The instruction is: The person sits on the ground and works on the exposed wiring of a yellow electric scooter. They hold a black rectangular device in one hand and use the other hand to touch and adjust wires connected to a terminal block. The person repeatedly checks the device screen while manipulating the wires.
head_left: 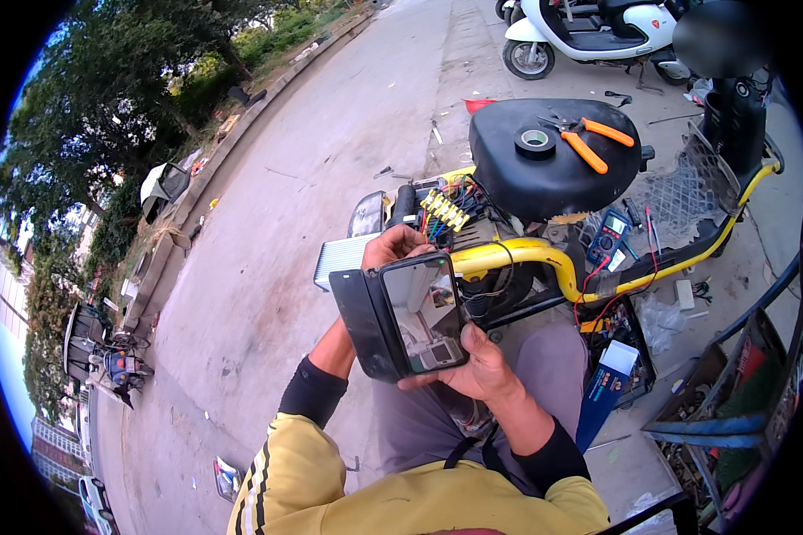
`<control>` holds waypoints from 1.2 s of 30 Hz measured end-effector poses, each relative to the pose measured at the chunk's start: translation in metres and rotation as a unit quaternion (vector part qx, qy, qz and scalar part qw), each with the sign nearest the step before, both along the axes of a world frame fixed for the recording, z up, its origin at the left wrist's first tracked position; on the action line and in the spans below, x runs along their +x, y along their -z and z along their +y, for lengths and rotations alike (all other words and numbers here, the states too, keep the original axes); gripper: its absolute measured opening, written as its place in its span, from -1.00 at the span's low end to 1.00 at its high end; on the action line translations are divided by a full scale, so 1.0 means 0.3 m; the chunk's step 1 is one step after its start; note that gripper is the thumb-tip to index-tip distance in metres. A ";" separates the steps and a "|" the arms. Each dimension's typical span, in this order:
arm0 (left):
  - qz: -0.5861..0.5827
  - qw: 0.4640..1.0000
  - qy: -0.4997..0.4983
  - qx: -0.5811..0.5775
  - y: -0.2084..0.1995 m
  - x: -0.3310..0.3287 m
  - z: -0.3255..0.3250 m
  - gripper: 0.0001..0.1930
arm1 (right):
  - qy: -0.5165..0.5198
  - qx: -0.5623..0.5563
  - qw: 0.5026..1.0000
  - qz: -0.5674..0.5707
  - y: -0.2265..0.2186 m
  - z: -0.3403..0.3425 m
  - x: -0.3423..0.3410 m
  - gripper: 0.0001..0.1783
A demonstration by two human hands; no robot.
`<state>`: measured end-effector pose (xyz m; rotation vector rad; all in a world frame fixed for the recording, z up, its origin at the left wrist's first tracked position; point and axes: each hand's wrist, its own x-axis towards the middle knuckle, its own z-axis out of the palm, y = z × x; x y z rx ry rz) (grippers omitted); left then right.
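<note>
A smartphone (pixel 426 314) in a black flip case (pixel 366 325) is tilted up in front of me, its screen lit with a picture. My right hand (pixel 486 364) grips its lower right corner, thumb on the edge and fingers underneath. My left hand (pixel 391 247) shows past the top edge, with the forearm running behind the open cover. Its fingers are curled, and what they hold is hidden. Just beyond it lie a yellow terminal block (pixel 444 210) and coloured wires on the opened yellow scooter frame (pixel 509 252). A finned silver metal box (pixel 337 260) is beside the left hand.
On the black scooter seat (pixel 558 183) rest orange-handled pliers (pixel 589 152) and a tape roll (pixel 534 143). A multimeter (pixel 609 236) with red leads sits on the footboard. An open toolbox (pixel 638 357) and a metal rack (pixel 714 419) stand at right. A white scooter (pixel 589 36) is parked beyond.
</note>
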<state>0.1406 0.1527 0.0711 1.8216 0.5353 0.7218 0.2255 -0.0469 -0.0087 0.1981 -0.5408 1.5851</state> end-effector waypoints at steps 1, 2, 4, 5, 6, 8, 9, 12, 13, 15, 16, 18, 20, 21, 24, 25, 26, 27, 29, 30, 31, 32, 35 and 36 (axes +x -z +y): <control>-0.002 1.000 0.008 -0.002 0.001 -0.003 0.000 -0.88 | 0.003 -0.001 1.000 0.002 -0.001 0.001 -0.001 -0.04; -0.005 1.000 0.015 -0.002 -0.013 -0.003 -0.008 -0.87 | 0.000 0.004 1.000 0.007 -0.002 0.004 -0.001 -0.04; 0.003 1.000 0.021 -0.018 -0.022 -0.011 -0.008 -0.85 | -0.007 0.012 1.000 0.017 0.000 0.012 -0.004 -0.04; 0.013 0.999 0.022 -0.035 -0.018 -0.015 -0.003 -0.81 | -0.005 0.012 1.000 0.016 0.001 0.014 -0.005 -0.04; 0.024 0.998 0.022 -0.051 -0.017 -0.021 0.001 -0.76 | -0.003 0.012 1.000 0.014 0.002 0.016 -0.005 -0.04; 0.046 0.997 0.047 0.030 -0.034 -0.038 0.002 -0.71 | 0.000 0.018 1.000 0.013 0.001 0.021 -0.008 -0.05; 0.058 0.994 0.059 0.071 -0.047 -0.044 -0.004 -0.68 | 0.001 0.023 1.000 0.014 -0.001 0.026 -0.009 -0.05; 0.052 0.994 0.085 0.044 -0.087 -0.056 -0.042 -0.66 | 0.000 0.030 0.999 0.013 0.008 0.035 -0.009 -0.07; 0.053 0.994 0.083 0.042 -0.090 -0.057 -0.042 -0.66 | -0.001 0.030 0.999 0.013 0.012 0.039 -0.008 -0.07; 0.057 0.995 0.077 0.031 -0.090 -0.057 -0.042 -0.66 | -0.003 0.032 0.999 0.012 0.014 0.041 -0.009 -0.08; 0.041 0.996 0.073 0.004 -0.095 -0.056 -0.044 -0.67 | -0.004 0.033 0.999 0.012 0.014 0.042 -0.008 -0.08; 0.065 0.993 0.059 0.080 -0.102 -0.060 -0.042 -0.63 | -0.005 0.035 0.999 0.014 0.021 0.046 -0.010 -0.08; 0.086 0.986 0.052 0.130 -0.097 -0.072 -0.034 -0.60 | -0.006 0.035 0.999 0.013 0.022 0.042 -0.010 -0.09; 0.076 0.989 0.050 0.120 -0.085 -0.078 -0.021 -0.61 | -0.005 0.031 0.999 0.012 0.019 0.040 -0.011 -0.09; 0.067 0.992 0.047 0.101 -0.065 -0.079 -0.010 -0.64 | 0.002 0.023 1.000 0.011 0.015 0.036 -0.009 -0.09; 0.075 0.991 0.044 0.103 -0.066 -0.078 -0.014 -0.64 | 0.004 0.022 1.000 0.010 0.015 0.034 -0.007 -0.09; 0.084 0.990 0.041 0.106 -0.073 -0.076 -0.019 -0.64 | 0.006 0.023 1.000 0.009 0.014 0.035 -0.007 -0.09; 0.087 0.990 0.038 0.100 -0.074 -0.073 -0.019 -0.65 | 0.004 0.025 1.000 0.011 0.013 0.035 -0.005 -0.10; 0.095 0.991 0.032 0.088 -0.076 -0.067 -0.018 -0.66 | 0.000 0.029 0.999 0.015 0.014 0.035 -0.004 -0.10; 0.084 0.993 0.038 0.078 -0.069 -0.068 -0.008 -0.67 | 0.000 0.028 0.999 0.016 0.015 0.037 -0.005 -0.11; 0.073 0.994 0.044 0.068 -0.052 -0.070 0.010 -0.67 | 0.000 0.027 0.999 0.017 0.018 0.039 -0.006 -0.11; 0.063 0.995 0.049 0.058 -0.039 -0.072 0.022 -0.67 | 0.000 0.027 1.000 0.017 0.020 0.041 -0.006 -0.12; 0.045 0.996 0.064 0.032 -0.020 -0.075 0.036 -0.66 | 0.000 0.029 0.999 0.020 0.014 0.038 -0.005 -0.12; 0.056 0.995 0.063 0.043 -0.026 -0.073 0.031 -0.67 | 0.001 0.026 0.999 0.022 0.013 0.037 -0.005 -0.12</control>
